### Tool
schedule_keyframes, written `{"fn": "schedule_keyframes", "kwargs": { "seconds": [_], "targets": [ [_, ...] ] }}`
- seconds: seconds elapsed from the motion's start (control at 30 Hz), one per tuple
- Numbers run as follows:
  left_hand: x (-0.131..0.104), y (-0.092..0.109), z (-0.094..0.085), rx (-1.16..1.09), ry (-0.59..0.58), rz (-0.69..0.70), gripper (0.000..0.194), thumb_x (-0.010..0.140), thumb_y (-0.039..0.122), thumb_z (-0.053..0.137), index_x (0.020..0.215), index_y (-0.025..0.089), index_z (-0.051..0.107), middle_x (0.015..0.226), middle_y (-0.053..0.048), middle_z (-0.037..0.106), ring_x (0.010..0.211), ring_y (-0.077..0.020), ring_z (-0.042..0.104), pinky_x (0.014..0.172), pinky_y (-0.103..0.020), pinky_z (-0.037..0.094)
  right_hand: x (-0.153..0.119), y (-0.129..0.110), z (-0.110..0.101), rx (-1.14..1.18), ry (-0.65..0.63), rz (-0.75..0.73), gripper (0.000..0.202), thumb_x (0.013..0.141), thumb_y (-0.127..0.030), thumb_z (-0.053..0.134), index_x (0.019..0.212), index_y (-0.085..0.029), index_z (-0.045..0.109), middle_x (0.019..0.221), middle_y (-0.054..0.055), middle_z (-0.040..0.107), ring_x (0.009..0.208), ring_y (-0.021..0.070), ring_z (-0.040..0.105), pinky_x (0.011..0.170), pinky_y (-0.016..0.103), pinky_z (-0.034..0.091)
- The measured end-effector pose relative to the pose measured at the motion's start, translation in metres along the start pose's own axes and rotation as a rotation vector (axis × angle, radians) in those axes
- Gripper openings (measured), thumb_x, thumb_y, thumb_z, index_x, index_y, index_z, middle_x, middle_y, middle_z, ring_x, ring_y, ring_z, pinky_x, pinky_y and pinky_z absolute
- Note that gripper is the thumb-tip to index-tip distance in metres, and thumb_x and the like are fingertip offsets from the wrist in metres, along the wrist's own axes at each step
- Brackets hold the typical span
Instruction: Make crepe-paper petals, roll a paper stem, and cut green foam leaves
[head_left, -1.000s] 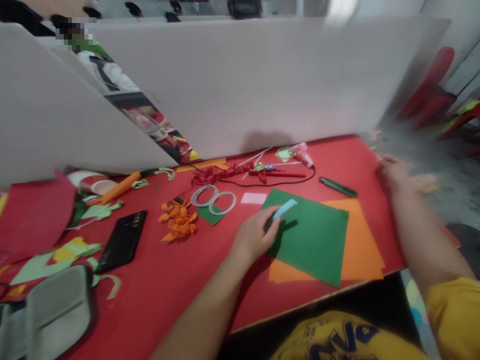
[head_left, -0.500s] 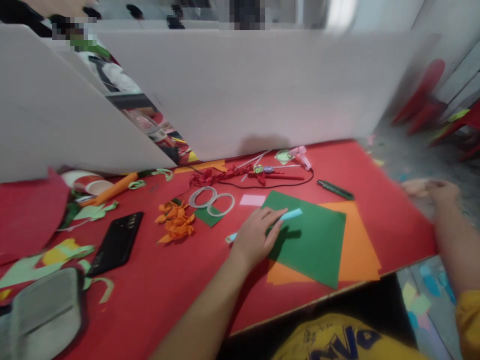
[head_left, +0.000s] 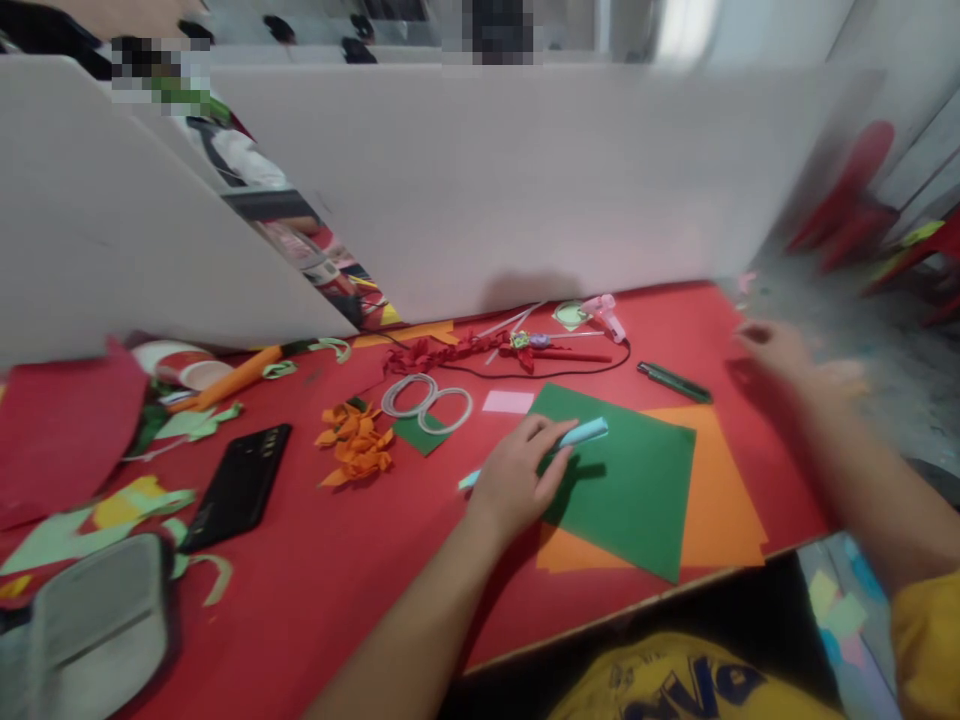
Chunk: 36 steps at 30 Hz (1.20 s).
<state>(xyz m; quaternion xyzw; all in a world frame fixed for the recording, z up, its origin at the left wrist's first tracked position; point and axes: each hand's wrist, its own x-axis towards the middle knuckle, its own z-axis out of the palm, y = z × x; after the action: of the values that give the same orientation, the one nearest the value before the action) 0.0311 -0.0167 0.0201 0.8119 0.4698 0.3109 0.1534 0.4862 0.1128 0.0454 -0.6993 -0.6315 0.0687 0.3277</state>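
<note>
My left hand (head_left: 521,468) is closed around a light blue rolled paper tube (head_left: 585,433), whose other end sticks out behind the wrist side. Hand and tube hover over a green paper sheet (head_left: 637,490) that overlaps orange sheets (head_left: 727,490) on the red tabletop. My right hand (head_left: 772,352) is off to the right, above the table's right edge; its fingers look curled but are smeared by motion, and I cannot make out anything in them. The nearest thing to it on the table is a dark green cutter knife (head_left: 673,382).
Orange paper flowers (head_left: 356,445), white rings (head_left: 442,408) and a pink card (head_left: 508,402) lie left of the green sheet. Behind are a pink glue gun (head_left: 604,316) and its cord. A phone (head_left: 238,487) and grey pouch (head_left: 101,630) sit left. A white partition (head_left: 487,180) stands behind.
My right hand has swung in from beyond the table's right side, moving left and slightly up toward the table edge. My left hand keeps its hold on the blue tube, almost unmoved.
</note>
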Motion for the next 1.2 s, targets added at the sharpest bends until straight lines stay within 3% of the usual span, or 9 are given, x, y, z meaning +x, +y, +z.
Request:
{"fn": "schedule_keyframes", "kwargs": {
  "seconds": [0.1, 0.17, 0.23, 0.3, 0.53, 0.67, 0.77, 0.9, 1.2],
  "targets": [
    [0.0, -0.001, -0.002, -0.034, -0.017, -0.064, 0.037, 0.107, 0.037, 0.053, 0.138, 0.025, 0.069, 0.114, -0.008, 0.067, 0.098, -0.0219, 0.069, 0.084, -0.035, 0.056, -0.022, -0.094, 0.037, 0.398, -0.209, -0.167, 0.012, 0.088, -0.034, 0.079, 0.091, -0.023, 0.079, 0.094, 0.006, 0.08, 0.083, 0.0198, 0.072, 0.08, 0.033, 0.057],
    [0.001, -0.002, -0.004, -0.063, -0.011, -0.099, 0.036, 0.106, 0.038, 0.055, 0.137, 0.026, 0.07, 0.114, -0.008, 0.067, 0.097, -0.0221, 0.069, 0.083, -0.035, 0.055, -0.049, -0.149, 0.059, 0.638, -0.47, -0.266, 0.023, 0.087, -0.044, 0.079, 0.097, -0.023, 0.079, 0.091, 0.004, 0.078, 0.081, 0.0192, 0.072, 0.076, 0.032, 0.057],
    [0.003, -0.004, -0.005, -0.123, 0.024, -0.129, 0.033, 0.105, 0.038, 0.058, 0.132, 0.026, 0.072, 0.114, -0.008, 0.068, 0.097, -0.0221, 0.069, 0.083, -0.035, 0.054, -0.075, -0.187, 0.078, 0.749, -0.667, -0.332, 0.033, 0.081, -0.044, 0.086, 0.106, -0.023, 0.079, 0.089, 0.003, 0.077, 0.081, 0.0193, 0.071, 0.072, 0.031, 0.055],
    [0.004, -0.005, -0.005, -0.236, 0.072, -0.176, 0.03, 0.103, 0.041, 0.061, 0.125, 0.025, 0.075, 0.112, -0.007, 0.069, 0.096, -0.0217, 0.069, 0.081, -0.033, 0.054, -0.096, -0.209, 0.094, 0.842, -0.718, -0.336, 0.041, 0.073, -0.042, 0.092, 0.105, -0.023, 0.077, 0.092, 0.002, 0.076, 0.079, 0.0172, 0.068, 0.07, 0.029, 0.054],
    [0.011, -0.008, -0.008, -0.98, 0.122, -0.608, 0.044, 0.08, 0.057, 0.084, 0.101, 0.018, 0.076, 0.078, -0.001, 0.069, 0.061, -0.0137, 0.06, 0.055, -0.024, 0.045, -0.116, -0.226, 0.128, 1.181, -0.779, 0.011, 0.052, 0.073, -0.057, 0.091, 0.102, -0.023, 0.064, 0.079, -0.004, 0.066, 0.065, 0.0126, 0.061, 0.06, 0.026, 0.05],
    [0.014, -0.009, -0.006, -1.228, 0.258, -0.77, 0.05, 0.07, 0.055, 0.092, 0.096, 0.019, 0.071, 0.069, 0.004, 0.062, 0.054, -0.0096, 0.055, 0.051, -0.021, 0.042, -0.133, -0.226, 0.134, 1.205, -0.712, -0.017, 0.048, 0.078, -0.058, 0.088, 0.098, -0.023, 0.061, 0.078, -0.005, 0.064, 0.063, 0.0114, 0.059, 0.062, 0.026, 0.05],
    [0.014, -0.009, -0.002, -1.286, 0.36, -0.773, 0.05, 0.067, 0.05, 0.095, 0.096, 0.02, 0.067, 0.078, 0.004, 0.065, 0.063, -0.0102, 0.061, 0.057, -0.019, 0.047, -0.15, -0.224, 0.134, 1.143, -0.712, -0.099, 0.044, 0.081, -0.056, 0.087, 0.09, -0.022, 0.061, 0.077, -0.003, 0.064, 0.065, 0.0124, 0.059, 0.061, 0.027, 0.049],
    [0.012, -0.007, 0.0, -1.248, 0.384, -0.752, 0.049, 0.068, 0.046, 0.095, 0.097, 0.021, 0.065, 0.078, 0.006, 0.061, 0.063, -0.009, 0.058, 0.055, -0.019, 0.045, -0.164, -0.223, 0.135, 1.094, -0.759, -0.139, 0.042, 0.078, -0.049, 0.092, 0.096, -0.022, 0.065, 0.082, -0.001, 0.069, 0.069, 0.0145, 0.064, 0.063, 0.028, 0.051],
    [0.012, -0.004, 0.001, -1.13, 0.418, -0.676, 0.047, 0.072, 0.048, 0.093, 0.095, 0.021, 0.062, 0.078, 0.006, 0.057, 0.06, -0.0082, 0.053, 0.051, -0.018, 0.042, -0.162, -0.224, 0.14, 1.245, -0.84, 0.009, 0.044, 0.077, -0.058, 0.088, 0.09, -0.023, 0.065, 0.076, -0.002, 0.065, 0.066, 0.0151, 0.062, 0.062, 0.029, 0.053]
  ]
}}
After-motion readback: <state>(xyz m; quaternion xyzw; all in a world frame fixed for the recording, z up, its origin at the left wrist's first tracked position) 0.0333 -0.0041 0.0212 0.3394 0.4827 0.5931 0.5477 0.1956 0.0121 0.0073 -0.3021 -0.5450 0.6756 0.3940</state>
